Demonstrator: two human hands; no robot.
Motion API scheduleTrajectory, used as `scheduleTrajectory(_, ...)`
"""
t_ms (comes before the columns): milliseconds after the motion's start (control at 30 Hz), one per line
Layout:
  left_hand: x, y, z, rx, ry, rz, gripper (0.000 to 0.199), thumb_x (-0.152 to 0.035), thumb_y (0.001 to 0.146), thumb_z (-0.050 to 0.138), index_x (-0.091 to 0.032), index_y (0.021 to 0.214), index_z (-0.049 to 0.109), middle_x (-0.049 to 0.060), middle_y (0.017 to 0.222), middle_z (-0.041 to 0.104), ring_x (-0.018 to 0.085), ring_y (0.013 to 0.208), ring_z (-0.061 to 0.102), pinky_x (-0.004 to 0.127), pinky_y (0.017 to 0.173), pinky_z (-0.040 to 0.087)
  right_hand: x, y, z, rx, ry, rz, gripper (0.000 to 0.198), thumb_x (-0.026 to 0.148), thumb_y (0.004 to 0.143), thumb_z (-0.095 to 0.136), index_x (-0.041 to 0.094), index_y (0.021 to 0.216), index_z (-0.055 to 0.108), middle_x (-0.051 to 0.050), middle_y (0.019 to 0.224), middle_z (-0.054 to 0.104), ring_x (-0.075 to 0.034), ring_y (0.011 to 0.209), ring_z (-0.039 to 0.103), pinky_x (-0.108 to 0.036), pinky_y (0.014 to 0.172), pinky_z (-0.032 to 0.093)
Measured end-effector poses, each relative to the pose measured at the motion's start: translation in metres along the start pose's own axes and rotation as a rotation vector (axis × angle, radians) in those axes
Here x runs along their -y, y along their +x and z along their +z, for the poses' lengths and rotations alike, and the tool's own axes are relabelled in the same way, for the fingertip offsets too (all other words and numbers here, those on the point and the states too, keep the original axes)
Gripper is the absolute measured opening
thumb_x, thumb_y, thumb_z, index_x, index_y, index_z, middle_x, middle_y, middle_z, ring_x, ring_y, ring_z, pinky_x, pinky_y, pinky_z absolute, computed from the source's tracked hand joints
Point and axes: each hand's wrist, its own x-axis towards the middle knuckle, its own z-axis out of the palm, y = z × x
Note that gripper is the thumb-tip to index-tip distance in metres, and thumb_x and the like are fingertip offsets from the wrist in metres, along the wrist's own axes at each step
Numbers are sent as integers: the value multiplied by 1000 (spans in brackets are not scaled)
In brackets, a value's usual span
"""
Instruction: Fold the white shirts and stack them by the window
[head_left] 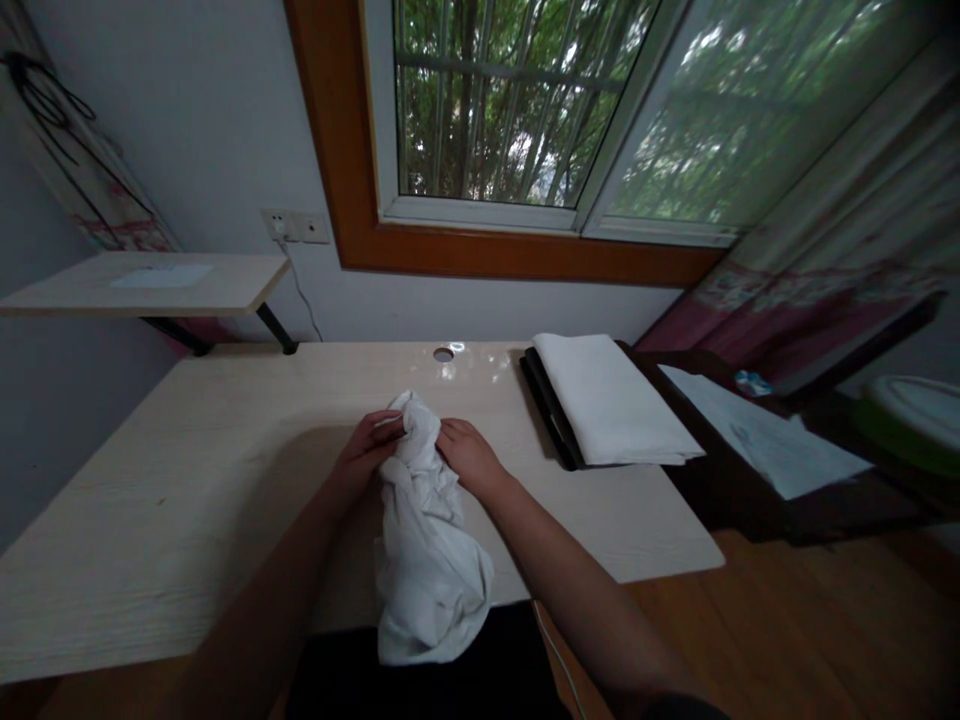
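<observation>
A bunched white cloth (pixel 431 560) lies lengthwise over the front part of the desk, its near end hanging past the edge above my lap. My left hand (pixel 369 447) grips the gathered far end from the left, fingers curled into the folds. From the opposite side my right hand (pixel 469 452) closes on the same end, its fingertips partly hidden by the cloth. The fabric is crumpled between both hands and looser and fuller toward me. Its exact kind cannot be made out.
On the desk (pixel 187 500), folded white fabric (pixel 611 400) rests on a black flat item (pixel 551 410) at right. A raised shelf (pixel 240 280) stands at back left. A dark side table with a paper sheet (pixel 765 430) adjoins at right. A cable (pixel 559 655) hangs below the front edge.
</observation>
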Motion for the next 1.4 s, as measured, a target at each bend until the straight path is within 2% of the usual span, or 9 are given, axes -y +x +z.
scheduleTrajectory(133, 9, 7, -10, -38, 102, 55, 63, -27, 73, 82, -28, 129, 54, 10, 140, 63, 28, 130, 59, 41, 102, 51, -1, -2, 2, -19, 46, 58, 19, 26, 101, 56, 19, 117, 66, -12, 110, 72, -25, 108, 63, -38, 96, 48)
scheduleTrajectory(300, 4, 7, -6, 34, 125, 60, 117, -35, 64, 91, -43, 157, 19, 12, 172, 18, 32, 144, 45, 42, 103, 52, -7, -5, 6, -244, 346, 197, 22, 22, 100, 49, 22, 117, 63, -9, 112, 72, -21, 104, 67, -34, 94, 52)
scheduleTrajectory(400, -5, 6, -2, 9, 164, 15, 128, -39, 59, 94, -33, 161, 16, 17, 166, 31, 36, 144, 45, 46, 108, 49, -13, -6, 4, -426, 502, 323, 22, 24, 98, 47, 23, 114, 63, -7, 114, 72, -21, 105, 68, -35, 96, 53)
scheduleTrajectory(500, -13, 5, -4, -55, 134, -28, 120, -37, 63, 92, -27, 160, 22, 18, 154, 48, 34, 134, 54, 43, 105, 50, -20, -5, 1, -603, 574, 462, 23, 25, 95, 46, 22, 110, 62, -9, 113, 72, -22, 106, 67, -36, 95, 53)
scheduleTrajectory(633, -17, 8, -13, -217, 4, 0, 99, -33, 67, 88, -32, 152, 37, 7, 138, 60, 22, 110, 65, 31, 87, 54, -32, -5, -4, -839, 645, 594, 23, 24, 92, 45, 20, 105, 63, -10, 112, 72, -22, 107, 65, -38, 98, 50)
scheduleTrajectory(867, -12, 20, -44, -585, -186, 203, 64, -23, 61, 89, -28, 119, 63, 0, 109, 62, 12, 89, 63, 23, 80, 52, -50, -13, -7, -1045, 544, 619, 23, 16, 88, 45, 20, 85, 67, -6, 103, 71, -20, 104, 64, -38, 101, 46)
scheduleTrajectory(1033, -5, 24, -54, -648, -58, 296, 45, -27, 70, 82, -23, 110, 64, 3, 108, 67, 14, 97, 66, 31, 95, 52, -48, -16, -15, -980, 367, 607, 29, 12, 88, 45, 21, 89, 72, -7, 111, 73, -23, 111, 61, -43, 105, 43)
scheduleTrajectory(1200, 6, 25, -52, -483, 345, 194, 42, -31, 75, 74, -22, 115, 63, 9, 113, 71, 23, 105, 69, 43, 98, 55, -30, -15, -20, -827, 259, 458, 26, 14, 92, 51, 23, 96, 75, -7, 108, 72, -24, 110, 60, -45, 104, 43)
scheduleTrajectory(1400, 27, 32, -46, -337, 545, 248, 70, -32, 74, 76, -24, 137, 48, 15, 135, 63, 26, 120, 66, 47, 104, 53, -15, -6, -9, -274, 323, 68, 15, 21, 95, 60, 23, 103, 73, -6, 106, 70, -22, 104, 61, -37, 95, 50)
